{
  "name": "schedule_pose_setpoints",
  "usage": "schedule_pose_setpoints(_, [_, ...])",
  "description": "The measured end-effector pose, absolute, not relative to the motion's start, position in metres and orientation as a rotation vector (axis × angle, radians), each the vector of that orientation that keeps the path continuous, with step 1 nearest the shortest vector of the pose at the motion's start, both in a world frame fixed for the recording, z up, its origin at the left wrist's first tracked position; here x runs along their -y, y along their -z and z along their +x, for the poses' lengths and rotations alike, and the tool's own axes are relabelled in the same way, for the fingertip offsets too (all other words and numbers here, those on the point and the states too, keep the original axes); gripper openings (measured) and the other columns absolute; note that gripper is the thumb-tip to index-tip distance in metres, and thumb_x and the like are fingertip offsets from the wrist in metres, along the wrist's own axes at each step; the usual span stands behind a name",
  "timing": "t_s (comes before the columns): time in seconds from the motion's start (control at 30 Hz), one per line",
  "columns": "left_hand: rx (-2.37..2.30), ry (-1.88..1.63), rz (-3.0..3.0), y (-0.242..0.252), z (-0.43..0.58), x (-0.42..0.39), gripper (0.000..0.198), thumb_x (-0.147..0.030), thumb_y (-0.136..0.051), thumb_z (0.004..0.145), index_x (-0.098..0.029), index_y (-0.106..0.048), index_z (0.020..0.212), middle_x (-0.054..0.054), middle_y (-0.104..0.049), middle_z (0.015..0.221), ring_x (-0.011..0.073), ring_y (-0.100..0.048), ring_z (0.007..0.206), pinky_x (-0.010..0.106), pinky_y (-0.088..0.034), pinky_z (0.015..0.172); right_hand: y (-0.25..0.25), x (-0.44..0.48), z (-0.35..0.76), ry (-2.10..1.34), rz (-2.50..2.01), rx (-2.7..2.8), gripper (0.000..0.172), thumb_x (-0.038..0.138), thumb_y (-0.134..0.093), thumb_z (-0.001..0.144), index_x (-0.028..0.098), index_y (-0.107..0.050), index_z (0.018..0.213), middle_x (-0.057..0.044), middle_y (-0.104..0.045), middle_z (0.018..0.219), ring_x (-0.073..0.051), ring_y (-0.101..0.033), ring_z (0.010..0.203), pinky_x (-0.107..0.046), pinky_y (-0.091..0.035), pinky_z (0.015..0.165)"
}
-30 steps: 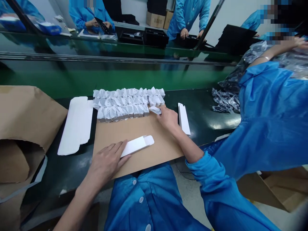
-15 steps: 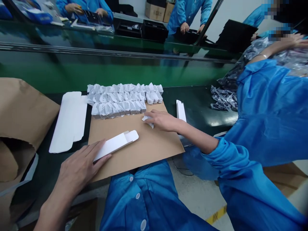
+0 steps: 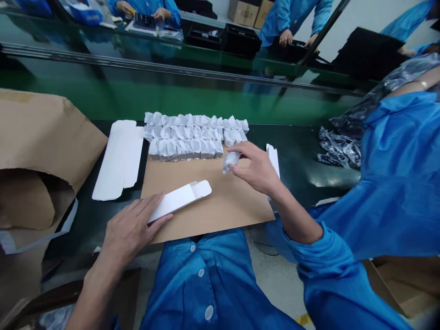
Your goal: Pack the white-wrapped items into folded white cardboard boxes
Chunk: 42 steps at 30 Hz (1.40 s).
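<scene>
Right fingers point(image 3: 245, 151) pinch together on a wrapped piece point(image 3: 230, 162) above the cardboard sheet point(image 3: 209, 211), left hand point(image 3: 132, 231) lying open against a white carton point(image 3: 178, 200); this looks like filling, so the piece needs guiding into the carton's open end.

A dark conveyor bench point(image 3: 299, 156) carries a cardboard sheet point(image 3: 213, 206), a flat white carton point(image 3: 118, 160), rows of wrapped items point(image 3: 192, 137), and a heap of plastic bags point(image 3: 338, 149).

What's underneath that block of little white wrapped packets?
The front rows of white wrapped packets rest on a brown cardboard sheet. Under the back rows nothing shows: it could be card or the dark belt.
</scene>
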<state>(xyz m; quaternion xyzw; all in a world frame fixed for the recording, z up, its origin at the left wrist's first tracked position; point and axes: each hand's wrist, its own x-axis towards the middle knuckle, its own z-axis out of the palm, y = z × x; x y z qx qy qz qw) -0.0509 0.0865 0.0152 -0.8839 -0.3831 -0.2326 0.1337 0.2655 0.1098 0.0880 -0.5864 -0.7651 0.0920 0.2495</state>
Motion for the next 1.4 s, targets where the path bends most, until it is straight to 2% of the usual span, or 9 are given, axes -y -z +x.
schedule_pose_setpoints(0.13, [1.151,0.752,-2.531,-0.016,-0.047,-0.081,0.047,-0.042,-0.063,0.088,-0.01,-0.06,0.122,0.012,-0.074,0.102,0.0221,-0.069,0.084,0.03,-0.047,0.071,-0.071,-0.069,0.239,-0.577,-1.153,1.625,0.031,0.012,-0.065,0.08,0.024,-0.061,0.109,-0.005,-0.065,0.117,-0.02,-0.061,0.116,-0.04,-0.049,0.103])
schedule_pose_setpoints(0.37, [1.062,0.81,-2.599,-0.024,-0.047,-0.072,0.051,-0.032,-0.068,0.086,-0.011,-0.055,0.13,0.012,-0.073,0.109,0.0233,-0.068,0.09,0.033,-0.048,0.08,-0.045,-0.057,0.23,-1.126,-1.065,1.512,0.025,0.023,-0.074,0.08,0.021,-0.058,0.1,-0.009,-0.068,0.119,-0.02,-0.066,0.112,-0.037,-0.055,0.095])
schedule_pose_setpoints(0.47, [1.003,0.78,-2.595,-0.03,-0.05,-0.071,0.056,-0.029,-0.068,0.085,-0.012,-0.05,0.136,0.011,-0.073,0.109,0.0243,-0.067,0.088,0.035,-0.049,0.079,-0.052,-0.065,0.235,-0.919,-1.157,1.793,0.019,0.024,-0.07,0.084,0.02,-0.063,0.101,-0.01,-0.067,0.12,-0.02,-0.064,0.113,-0.039,-0.054,0.096])
schedule_pose_setpoints(0.6, [1.034,0.758,-2.583,-0.038,-0.054,-0.07,0.066,-0.029,-0.068,0.086,-0.016,-0.041,0.145,0.011,-0.073,0.112,0.0262,-0.067,0.09,0.037,-0.049,0.079,-0.06,-0.069,0.233,-0.485,-1.196,2.042,0.017,0.015,-0.059,0.088,0.018,-0.066,0.104,-0.011,-0.069,0.103,-0.02,-0.065,0.097,-0.036,-0.055,0.083])
schedule_pose_setpoints(0.8, [1.015,0.771,-2.751,-0.044,-0.06,-0.078,0.064,-0.036,-0.064,0.089,-0.025,-0.039,0.147,0.006,-0.073,0.111,0.0233,-0.068,0.091,0.035,-0.051,0.082,-0.087,-0.082,0.243,-0.728,-1.254,2.21,0.023,0.014,-0.071,0.074,0.017,-0.063,0.095,0.001,-0.066,0.081,-0.01,-0.056,0.065,-0.021,-0.046,0.062])
schedule_pose_setpoints(0.9, [0.981,0.767,-2.798,-0.046,-0.062,-0.083,0.061,-0.038,-0.063,0.089,-0.023,-0.042,0.143,0.007,-0.073,0.111,0.0227,-0.068,0.092,0.035,-0.051,0.083,-0.093,-0.087,0.242,-0.706,-1.278,2.312,0.023,0.013,-0.072,0.072,0.016,-0.063,0.093,0.002,-0.065,0.079,-0.01,-0.054,0.063,-0.021,-0.043,0.062])
schedule_pose_setpoints(1.07, [1.068,0.687,-2.671,-0.044,-0.058,-0.083,0.05,-0.036,-0.064,0.088,-0.019,-0.052,0.134,0.008,-0.073,0.11,0.0248,-0.068,0.09,0.036,-0.051,0.078,-0.074,-0.081,0.229,-0.452,-1.312,2.326,0.015,0.012,-0.062,0.085,0.013,-0.065,0.1,-0.008,-0.071,0.09,-0.016,-0.062,0.075,-0.026,-0.046,0.069])
schedule_pose_setpoints(1.23, [1.142,0.743,-2.74,-0.033,-0.054,-0.08,0.048,-0.043,-0.062,0.089,-0.024,-0.053,0.131,0.006,-0.073,0.108,0.0227,-0.069,0.089,0.035,-0.052,0.079,-0.066,-0.077,0.238,-0.536,-1.228,2.267,0.019,0.015,-0.066,0.085,0.012,-0.065,0.103,-0.007,-0.072,0.089,-0.014,-0.063,0.07,-0.025,-0.048,0.067])
schedule_pose_setpoints(1.4, [1.185,0.787,-2.911,-0.032,-0.061,-0.084,0.052,-0.051,-0.058,0.089,-0.026,-0.052,0.134,0.005,-0.072,0.113,0.0229,-0.069,0.095,0.035,-0.054,0.084,-0.075,-0.078,0.245,-0.562,-1.124,2.284,0.011,0.02,-0.061,0.085,0.015,-0.062,0.095,-0.006,-0.069,0.09,-0.015,-0.062,0.078,-0.027,-0.049,0.071])
